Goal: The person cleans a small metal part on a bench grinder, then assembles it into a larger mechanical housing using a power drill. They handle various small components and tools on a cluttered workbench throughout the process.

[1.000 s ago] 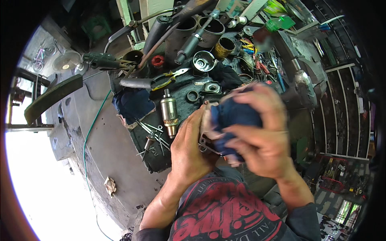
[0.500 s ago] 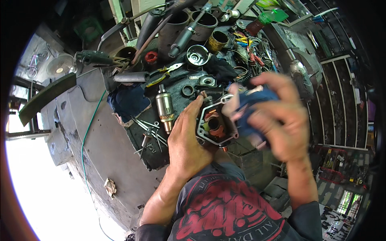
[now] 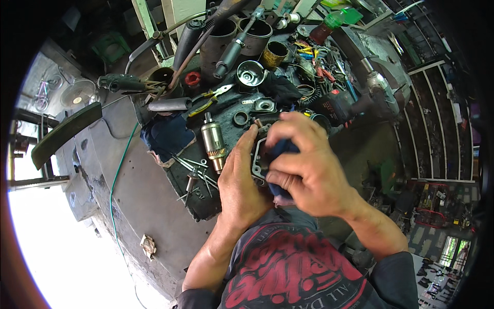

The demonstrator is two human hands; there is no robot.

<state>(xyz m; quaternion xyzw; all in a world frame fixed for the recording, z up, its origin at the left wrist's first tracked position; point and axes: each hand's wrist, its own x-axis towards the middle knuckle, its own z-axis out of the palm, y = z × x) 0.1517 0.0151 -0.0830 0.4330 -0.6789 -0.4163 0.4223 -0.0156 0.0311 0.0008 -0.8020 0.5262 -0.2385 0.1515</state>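
My left hand (image 3: 238, 188) is wrapped round the side of a metal motor housing (image 3: 256, 164), whose pale rim faces up. A blue rag (image 3: 283, 148) is bunched in my right hand (image 3: 316, 175), fingers curled, over the mouth of the housing. The rag and hand hide most of the housing's inside. A motor armature (image 3: 211, 135) with a copper-coloured end lies on the bench just left of my left hand. Long bolts (image 3: 198, 172) lie loosely nearby, and a metal ring (image 3: 240, 119) sits beyond the armature.
Yellow-handled pliers (image 3: 211, 98), a shiny metal cup (image 3: 250, 73) and another dark blue cloth (image 3: 167, 134) lie on the bench. Behind them stand dark metal cylinders (image 3: 218, 44). Tangled wires and tools (image 3: 321, 72) crowd the back right. A green hose (image 3: 117, 180) runs along the floor at left.
My right hand has swung left with the blue rag, from beside the housing to over its opening. My left hand keeps its hold. The head view has shifted slightly.
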